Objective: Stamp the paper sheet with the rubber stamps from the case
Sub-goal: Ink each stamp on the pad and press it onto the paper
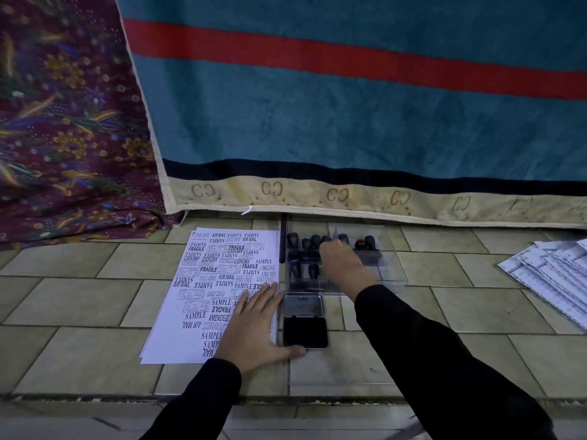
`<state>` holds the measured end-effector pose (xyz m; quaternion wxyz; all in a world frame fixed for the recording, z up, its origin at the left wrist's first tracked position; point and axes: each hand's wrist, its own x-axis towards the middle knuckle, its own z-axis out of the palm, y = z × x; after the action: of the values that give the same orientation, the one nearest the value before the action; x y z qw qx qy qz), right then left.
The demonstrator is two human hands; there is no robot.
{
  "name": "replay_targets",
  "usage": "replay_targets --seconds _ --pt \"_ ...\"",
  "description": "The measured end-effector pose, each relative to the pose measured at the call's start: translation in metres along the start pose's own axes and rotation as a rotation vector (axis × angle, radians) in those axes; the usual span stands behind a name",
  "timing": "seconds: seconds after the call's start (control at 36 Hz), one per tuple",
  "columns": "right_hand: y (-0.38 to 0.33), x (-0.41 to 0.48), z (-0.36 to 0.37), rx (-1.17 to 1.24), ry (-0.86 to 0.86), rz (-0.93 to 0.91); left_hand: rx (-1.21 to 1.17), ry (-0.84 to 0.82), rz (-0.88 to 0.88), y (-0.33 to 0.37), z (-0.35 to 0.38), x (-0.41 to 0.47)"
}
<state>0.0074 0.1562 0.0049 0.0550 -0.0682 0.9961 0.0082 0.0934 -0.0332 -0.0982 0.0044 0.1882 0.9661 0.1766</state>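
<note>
Sheet [206,281] was mostly stamped, lower left bare; left hand [254,328] lay flat on it; right hand [341,265] was among stamps [306,242] in case [394,273], grip hidden.

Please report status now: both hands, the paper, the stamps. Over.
Left hand flat on paper sheet. Right hand down in stamp case, grip hidden. Ink pad open beside sheet; nothing in the way.

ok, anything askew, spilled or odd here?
Nothing spilled or broken. The paper sheet lies skewed to the floor tiles, its stamp marks overlapping, many upside down. Printed sheets at far right are fanned out.
</note>
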Motion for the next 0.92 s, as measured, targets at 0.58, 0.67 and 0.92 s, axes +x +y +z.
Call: replay_targets --seconds 0.58,0.67,0.92 --pt "-0.001 0.007 0.005 0.225 -0.012 0.048 0.002 0.0 -0.008 0.0 0.0 0.0" --pt "0.003 0.006 0.004 0.267 -0.008 0.016 0.009 -0.007 -0.009 0.0 -0.001 0.0" --pt "0.002 0.008 0.01 0.188 -0.028 -0.012 0.02 -0.009 -0.011 0.001 -0.002 -0.001"
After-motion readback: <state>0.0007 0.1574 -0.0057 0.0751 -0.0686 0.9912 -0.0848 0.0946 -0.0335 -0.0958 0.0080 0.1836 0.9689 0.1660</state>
